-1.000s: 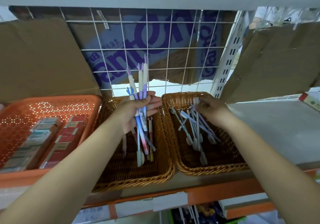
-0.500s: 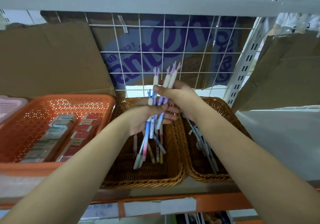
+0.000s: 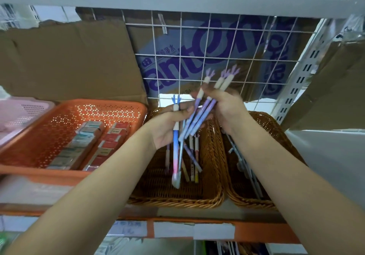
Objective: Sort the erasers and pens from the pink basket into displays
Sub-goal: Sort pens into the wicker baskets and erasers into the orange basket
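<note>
The pens are in your hands, held up above the middle wicker basket (image 3: 173, 202). There is a fan of purple pens (image 3: 199, 119) with pale upper barrels and forked tops, and one blue pen (image 3: 175, 142) that fades to pink toward its lower end.

Your right grip (image 3: 229, 108) is closed round the upper part of the purple ones, with fingers and thumb curled on them just below the pale sections. Your left grip (image 3: 167, 130) is curled round the blue pen. The lower ends of the purple pens cross by its fingers (whether it also clamps them I cannot tell).

The two grips sit close together, so this reads as parting one colour from the other. Each hand takes its own kind so that they can go to separate displays.

Below, loose pens (image 3: 192, 164) lie lengthwise in the middle basket, which suggests one of the held kinds belongs there. The right wicker basket (image 3: 252, 204), just beside it, holds grey pens (image 3: 243, 162), partly hidden by your right forearm.

To the left, the orange basket (image 3: 118, 106) carries boxed erasers (image 3: 88, 142) in two neat rows. The pink basket (image 3: 29, 108) shows only at the far left edge, and its contents are out of view. All stand on a shelf (image 3: 256, 233) backed by a wire grid (image 3: 197, 57).
</note>
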